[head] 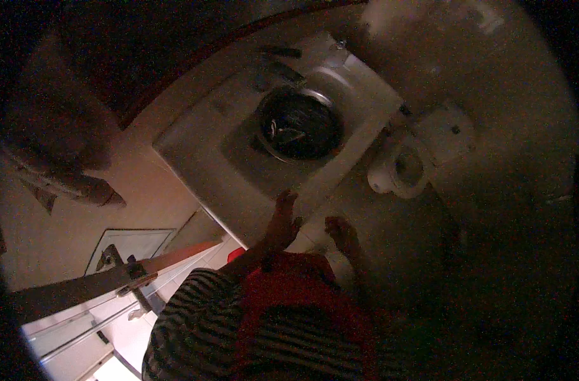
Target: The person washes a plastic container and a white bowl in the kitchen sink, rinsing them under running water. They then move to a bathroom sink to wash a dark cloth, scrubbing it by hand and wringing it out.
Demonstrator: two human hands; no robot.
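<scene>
My left hand [284, 221] hangs over the near edge of a pale countertop [194, 166], its fingers apart and holding nothing that I can see. To its right, over the floor, is my right hand [342, 231], fingers slightly bent; the dark picture shows no object in it. Beyond both hands a round basin [301, 124] with a shiny rim stands in the counter, with dark contents and a few light, thin shapes inside that I cannot name. Dark long items [280, 51] lie behind the basin.
A toilet [406, 166] with a pale tank [444, 133] stands right of the counter. Dark cloth [75, 176] hangs at the left. A door edge with a handle [139, 297] is at the lower left, beside a brightly lit opening. The room is very dim.
</scene>
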